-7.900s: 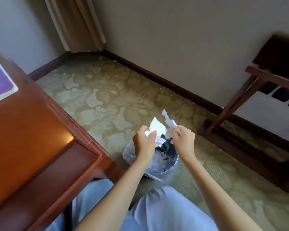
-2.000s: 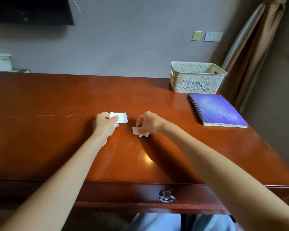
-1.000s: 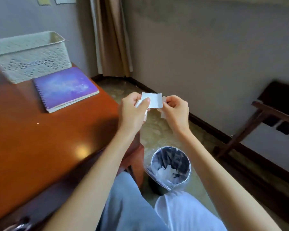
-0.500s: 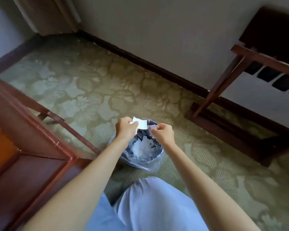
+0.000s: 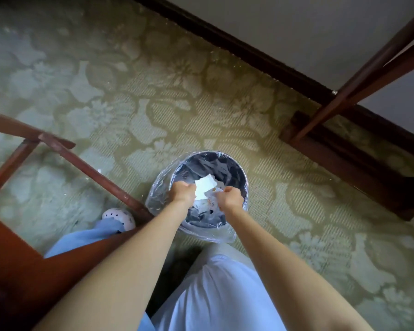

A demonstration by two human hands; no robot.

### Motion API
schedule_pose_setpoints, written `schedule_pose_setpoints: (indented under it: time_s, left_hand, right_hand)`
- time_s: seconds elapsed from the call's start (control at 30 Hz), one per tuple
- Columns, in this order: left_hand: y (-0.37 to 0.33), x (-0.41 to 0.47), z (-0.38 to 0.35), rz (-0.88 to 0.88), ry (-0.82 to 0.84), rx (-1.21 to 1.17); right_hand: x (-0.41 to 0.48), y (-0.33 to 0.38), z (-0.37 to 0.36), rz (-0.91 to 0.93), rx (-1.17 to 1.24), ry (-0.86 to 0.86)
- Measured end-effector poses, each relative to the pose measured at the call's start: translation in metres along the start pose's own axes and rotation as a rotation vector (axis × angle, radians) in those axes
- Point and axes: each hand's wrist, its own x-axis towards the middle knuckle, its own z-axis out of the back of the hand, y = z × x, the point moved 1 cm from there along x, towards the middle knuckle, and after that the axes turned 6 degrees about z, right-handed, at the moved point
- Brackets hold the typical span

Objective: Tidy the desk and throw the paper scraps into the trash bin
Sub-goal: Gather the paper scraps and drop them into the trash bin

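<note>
**Both hands over the trash bin, one scrap pinched in the left**

On my feed the left hand is directly above the mouth of the trash bin. Its fingers are curled, and it pinches a white paper scrap by one edge. The scrap hangs tilted over the middle of the bin, above the rim and not yet inside.

The right hand is just beside it, over the near right part of the bin's opening, with its fingers also curled in. There is a small white bit at its fingertips. I cannot tell whether the hand is gripping that bit or whether it belongs to the litter below. The two hands are close together but not touching.

Under them, inside the bin, lie loose scraps of white paper against the dark inner wall. A clear plastic liner is folded over the rim and bunches outside the bin on the side nearest me.

The bin stands upright on a green floral carpet. To the left of it, a slanting wooden rail of the desk ends close to the bin's left side. A pale perforated shoe shows beside the foot of that rail. Light blue trouser legs fill the space on my side of the bin. To the right of the bin, well apart, stands a dark wooden rack. Beyond the bin, a dark baseboard runs along the foot of the wall.
</note>
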Motion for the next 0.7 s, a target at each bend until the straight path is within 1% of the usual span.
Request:
schedule_pose_setpoints:
  time_s: [0.1,0.2,0.27,0.33,0.4,0.47,0.53,0.63,0.7]
  left_hand:
    - [-0.006,0.003,0.000,0.092,0.082,-0.183]
    - [-0.006,0.003,0.003,0.164,0.136,-0.265]
    - [-0.005,-0.001,0.007,0.183,0.162,-0.278]
    - [-0.004,-0.006,0.011,0.160,0.173,-0.281]
    - [-0.005,-0.013,0.017,0.124,0.198,-0.258]
    - [-0.010,-0.027,0.026,0.054,0.163,-0.200]
    - [-0.017,-0.047,0.040,-0.069,0.101,-0.152]
    - [-0.027,-0.085,0.064,-0.260,0.034,-0.032]
    - [-0.036,-0.119,0.085,-0.366,-0.016,0.005]
  right_hand:
    - [0.005,0.004,-0.007,-0.076,0.108,0.027]
    - [0.007,0.003,-0.011,-0.108,0.196,0.036]
    - [0.006,0.000,-0.012,-0.097,0.173,0.050]
    - [-0.001,0.000,-0.010,-0.054,0.092,0.053]
    - [-0.011,0.004,-0.006,0.008,0.023,0.060]
    - [-0.028,0.013,0.001,0.091,-0.071,0.051]
    - [-0.047,0.024,0.008,0.193,-0.147,0.050]
    - [-0.090,0.048,0.019,0.402,-0.275,0.047]
    - [-0.121,0.070,0.031,0.539,-0.326,0.008]
